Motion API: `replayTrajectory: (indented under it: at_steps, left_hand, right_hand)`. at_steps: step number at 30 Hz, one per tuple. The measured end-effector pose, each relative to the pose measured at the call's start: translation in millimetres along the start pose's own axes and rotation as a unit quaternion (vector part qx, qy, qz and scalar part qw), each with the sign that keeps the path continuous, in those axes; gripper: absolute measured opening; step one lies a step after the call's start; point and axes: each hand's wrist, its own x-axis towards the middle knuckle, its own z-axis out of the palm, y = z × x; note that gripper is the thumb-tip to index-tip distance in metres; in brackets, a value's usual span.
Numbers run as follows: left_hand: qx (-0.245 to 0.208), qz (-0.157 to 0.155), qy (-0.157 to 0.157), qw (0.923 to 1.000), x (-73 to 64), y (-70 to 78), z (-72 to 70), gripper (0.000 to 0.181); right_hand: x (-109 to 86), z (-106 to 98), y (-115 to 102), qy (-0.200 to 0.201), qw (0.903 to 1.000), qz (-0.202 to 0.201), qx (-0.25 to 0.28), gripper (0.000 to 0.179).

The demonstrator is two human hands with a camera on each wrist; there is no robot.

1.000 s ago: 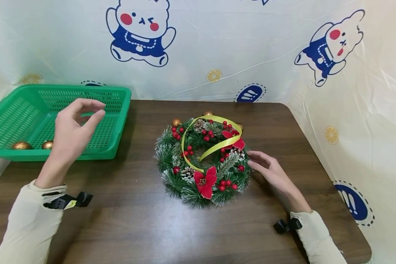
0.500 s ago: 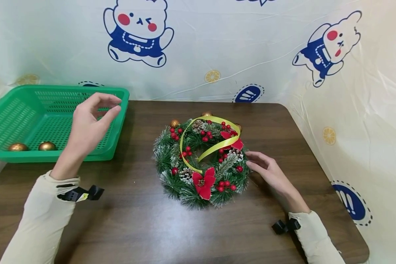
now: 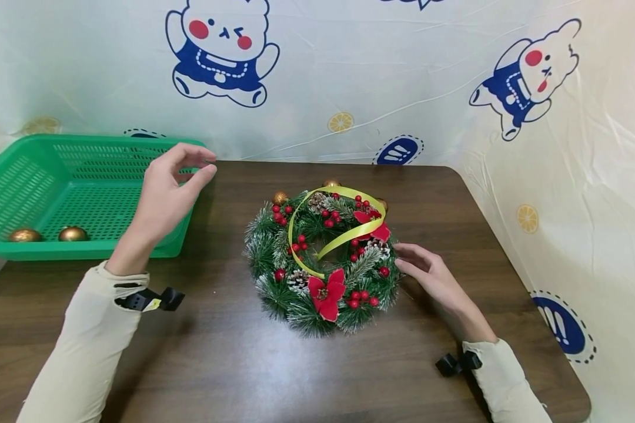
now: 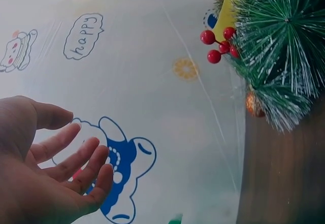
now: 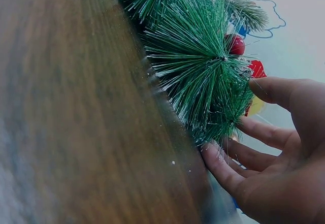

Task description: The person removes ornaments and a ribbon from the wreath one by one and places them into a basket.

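A green wreath (image 3: 275, 294) with red berries, pine cones and red flowers lies mid-table. A loop of yellow ribbon (image 3: 344, 239) rests on top of it. My left hand (image 3: 165, 191) hovers by the right end of the green basket (image 3: 10, 249); in the left wrist view its loosely bent fingers (image 4: 81, 159) hold nothing. At the wreath's right edge, my right hand (image 3: 434, 276) touches the greenery with thumb and fingertips spread. The right wrist view shows the fingers (image 5: 223, 165) rather straight against the needles. Gold balls (image 3: 279, 198) sit along the wreath's far side.
Two gold balls (image 3: 73, 234) lie inside the basket, near its front wall. The brown table (image 3: 233, 376) ends at a cloth wall (image 3: 317, 70) printed with cartoon bears.
My left hand has moved right, from over the basket to its right end, with its fingers held much the same. My right hand stays at the wreath, which has not moved.
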Motion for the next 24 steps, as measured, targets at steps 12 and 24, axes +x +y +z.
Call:
replayTrajectory:
  at_steps: [12,24]
  left_hand:
    - [-0.038,0.007,-0.028,0.9989,15.8,-3.9,24.4,0.030]
    - [-0.035,0.007,-0.055,0.9979,32.1,-12.5,50.7,0.029]
  right_hand:
    - [0.4,-0.3,-1.9,-0.001,1.0000,0.002,0.003,0.045]
    - [0.3,-1.2,1.2,-0.001,1.0000,0.003,0.001,0.045]
